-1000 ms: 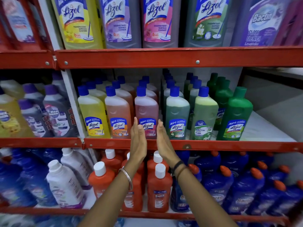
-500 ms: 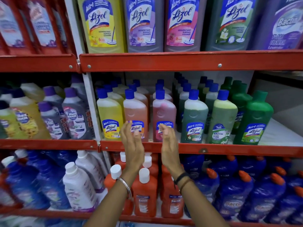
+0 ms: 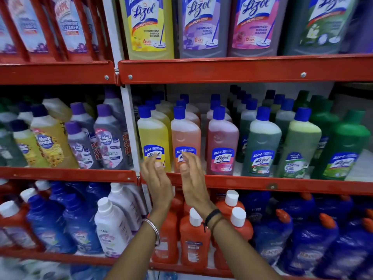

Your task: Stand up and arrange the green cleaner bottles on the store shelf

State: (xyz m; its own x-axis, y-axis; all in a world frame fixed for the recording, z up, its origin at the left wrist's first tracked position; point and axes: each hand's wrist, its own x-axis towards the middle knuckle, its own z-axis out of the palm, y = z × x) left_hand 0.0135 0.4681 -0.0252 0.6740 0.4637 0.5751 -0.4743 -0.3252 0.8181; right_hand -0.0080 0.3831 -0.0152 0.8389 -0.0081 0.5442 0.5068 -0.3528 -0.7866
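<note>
The green cleaner bottles (image 3: 341,146) stand upright in rows at the right end of the middle red shelf (image 3: 252,183), beside the blue-capped pale green bottle (image 3: 298,144) and well apart from both hands. The left hand (image 3: 156,178) and right hand (image 3: 193,178) are raised palm to palm before the yellow bottle (image 3: 153,134) and orange bottle (image 3: 185,132), each grip loose and holding nothing.

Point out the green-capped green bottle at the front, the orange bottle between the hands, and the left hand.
green-capped green bottle (image 3: 343,150): head view, on its body above the label.
orange bottle (image 3: 185,134): head view, on its upper body.
left hand (image 3: 159,179): head view, on its back.
</note>
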